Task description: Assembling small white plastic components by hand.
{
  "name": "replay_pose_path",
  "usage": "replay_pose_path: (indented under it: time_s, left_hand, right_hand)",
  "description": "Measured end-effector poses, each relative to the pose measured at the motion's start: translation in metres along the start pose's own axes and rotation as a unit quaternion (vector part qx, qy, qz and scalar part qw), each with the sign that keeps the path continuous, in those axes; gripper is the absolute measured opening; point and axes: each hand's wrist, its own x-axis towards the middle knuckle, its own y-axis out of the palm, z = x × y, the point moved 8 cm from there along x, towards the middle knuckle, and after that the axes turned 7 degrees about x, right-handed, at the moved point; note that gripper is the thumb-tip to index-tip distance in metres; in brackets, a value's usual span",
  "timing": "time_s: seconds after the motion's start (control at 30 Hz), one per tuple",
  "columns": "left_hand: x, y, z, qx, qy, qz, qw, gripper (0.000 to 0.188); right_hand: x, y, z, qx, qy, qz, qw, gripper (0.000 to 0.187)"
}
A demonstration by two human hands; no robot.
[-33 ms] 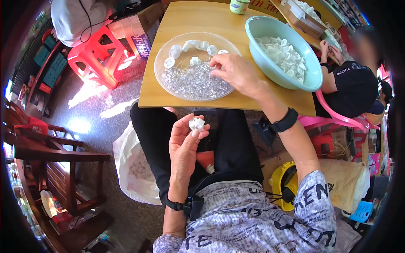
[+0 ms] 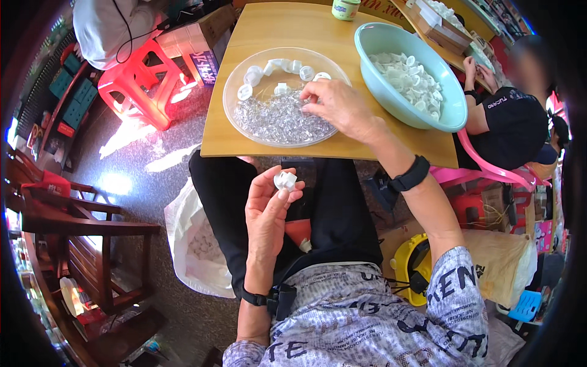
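Above my lap, my left hand (image 2: 269,205) holds a small white plastic part (image 2: 285,180), round with a square block on it, between thumb and fingers. My right hand (image 2: 339,107) reaches over a clear round tray (image 2: 237,125) on the table. Its thumb and fingertips are drawn together at the right of a heap of small clear plastic pieces (image 2: 278,119); whatever is between them is hidden. Several white plastic parts (image 2: 252,76) lie along the tray's far side, and one white part (image 2: 281,89) sits by the heap.
A light-green basin (image 2: 367,46) full of white parts (image 2: 408,82) stands right of the tray on the wooden table (image 2: 241,30). A green tub (image 2: 345,8) is at the back. Another person (image 2: 513,122) sits at right. A white sack (image 2: 189,244) stands beside my left leg.
My right hand has shifted very slightly to the left over the tray. The left hand and its white part stay nearly in place.
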Motion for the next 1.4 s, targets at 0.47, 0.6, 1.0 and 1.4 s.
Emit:
replay_pose_path:
  time_s: [0.47,0.6,1.0,1.4]
  left_hand:
    - [-0.001,-0.002,0.0,-0.002,-0.006,-0.008,1.0,0.035]
    - [-0.001,-0.002,0.002,-0.001,-0.011,-0.007,1.0,0.035]
    - [-0.001,-0.005,0.001,-0.01,0.005,0.003,1.0,0.038]
    - [-0.001,0.0,0.002,-0.053,-0.007,0.016,0.998,0.043]
  right_hand:
    - [-0.01,-0.023,0.014,0.003,-0.044,-0.036,0.998,0.011]
    - [-0.013,-0.019,0.009,0.04,-0.025,0.01,0.999,0.011]
    - [-0.02,-0.017,0.039,-0.005,-0.147,0.002,0.989,0.014]
    - [-0.033,-0.024,0.025,0.291,0.026,-0.02,0.956,0.013]
